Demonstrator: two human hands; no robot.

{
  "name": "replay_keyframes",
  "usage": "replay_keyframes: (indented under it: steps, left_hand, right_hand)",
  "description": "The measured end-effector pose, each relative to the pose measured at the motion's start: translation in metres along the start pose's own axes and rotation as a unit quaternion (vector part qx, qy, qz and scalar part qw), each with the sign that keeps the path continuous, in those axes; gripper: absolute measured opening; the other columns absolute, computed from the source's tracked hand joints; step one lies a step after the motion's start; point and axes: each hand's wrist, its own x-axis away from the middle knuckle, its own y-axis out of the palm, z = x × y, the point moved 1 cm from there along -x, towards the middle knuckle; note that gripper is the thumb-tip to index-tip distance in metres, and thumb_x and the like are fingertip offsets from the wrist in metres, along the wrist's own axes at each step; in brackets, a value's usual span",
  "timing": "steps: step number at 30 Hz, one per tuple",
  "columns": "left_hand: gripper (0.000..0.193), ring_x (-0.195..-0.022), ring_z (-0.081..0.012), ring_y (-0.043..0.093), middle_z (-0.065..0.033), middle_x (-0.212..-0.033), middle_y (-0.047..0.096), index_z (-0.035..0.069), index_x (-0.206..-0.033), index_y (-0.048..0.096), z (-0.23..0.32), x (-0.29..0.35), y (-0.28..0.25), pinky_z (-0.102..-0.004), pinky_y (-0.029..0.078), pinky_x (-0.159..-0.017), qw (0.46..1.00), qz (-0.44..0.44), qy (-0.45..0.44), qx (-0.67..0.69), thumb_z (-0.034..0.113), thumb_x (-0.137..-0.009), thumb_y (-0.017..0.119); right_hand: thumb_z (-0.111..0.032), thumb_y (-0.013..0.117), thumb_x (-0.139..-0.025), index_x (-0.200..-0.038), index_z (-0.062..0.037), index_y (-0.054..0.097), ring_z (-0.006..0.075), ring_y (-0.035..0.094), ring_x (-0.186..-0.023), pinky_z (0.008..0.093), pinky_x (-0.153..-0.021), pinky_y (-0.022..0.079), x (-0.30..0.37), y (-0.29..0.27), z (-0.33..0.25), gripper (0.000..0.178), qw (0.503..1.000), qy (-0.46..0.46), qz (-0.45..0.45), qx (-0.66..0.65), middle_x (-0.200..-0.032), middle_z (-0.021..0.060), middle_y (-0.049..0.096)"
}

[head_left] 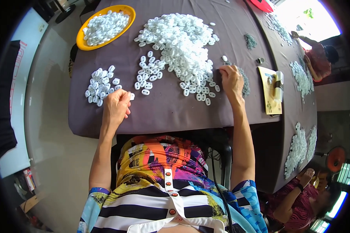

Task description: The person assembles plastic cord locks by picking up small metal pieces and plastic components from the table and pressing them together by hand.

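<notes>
My left hand point(117, 106) is closed near the table's front left, with a small white oval plastic piece point(132, 96) at its fingertips. Just left of it lies a small group of white two-holed oval pieces point(100, 86). My right hand point(232, 82) bends its fingers together at the edge of a pile of tiny grey-green parts point(244, 82); whatever they pinch is hidden. Between the hands spreads a large heap of the same white pieces point(182, 42), with a looser cluster point(148, 72) on its left side. One white piece point(224, 58) lies just beyond my right hand.
A yellow oval tray point(81, 42) full of white pieces stands far left. On the right lie a yellow booklet point(269, 93) with a whitish cylindrical item point(278, 86) and another small grey-green pile point(250, 41). Two people work at the adjoining table point(276, 171) among more piles.
</notes>
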Motion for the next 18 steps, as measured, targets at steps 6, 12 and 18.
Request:
replay_keyframes:
  steps: [6, 12, 18]
  left_hand:
    - [0.021, -0.041, -0.0070, 0.048, -0.0009, -0.053, 0.051, 0.000, -0.074, 0.057, -0.023, -0.013, -0.006, -0.0230, 0.036, -0.035, 0.978, 0.096, 0.138, -0.124, 0.017, -0.086, 0.054]
    - [0.011, -0.055, -0.0247, 0.057, -0.0124, -0.064, 0.059, 0.001, -0.081, 0.058, -0.020, -0.011, 0.001, -0.0355, 0.044, -0.051, 0.942, 0.184, 0.205, -0.191, 0.012, -0.081, 0.060]
    - [0.009, -0.067, -0.0313, 0.061, -0.0134, -0.075, 0.061, 0.001, -0.083, 0.058, -0.007, -0.003, 0.020, -0.0376, 0.048, -0.058, 0.931, 0.176, 0.276, -0.162, 0.009, -0.079, 0.061]
  right_hand:
    - [-0.017, 0.061, -0.078, -0.088, -0.0098, 0.066, 0.0318, 0.060, -0.080, 0.0390, -0.070, 0.046, -0.011, -0.004, 0.006, 0.013, 0.997, 0.027, -0.054, 0.044, -0.086, 0.0118, 0.062]
    - [-0.013, 0.055, -0.082, -0.088, -0.0054, 0.057, 0.0330, 0.058, -0.078, 0.0408, -0.069, 0.045, -0.007, 0.002, 0.010, 0.010, 0.994, -0.030, -0.047, 0.095, -0.084, 0.0134, 0.060]
    - [-0.009, 0.049, -0.087, -0.090, -0.0034, 0.051, 0.0338, 0.056, -0.074, 0.0408, -0.064, 0.044, 0.003, -0.010, -0.014, 0.007, 0.997, -0.034, 0.056, 0.037, -0.081, 0.0139, 0.057]
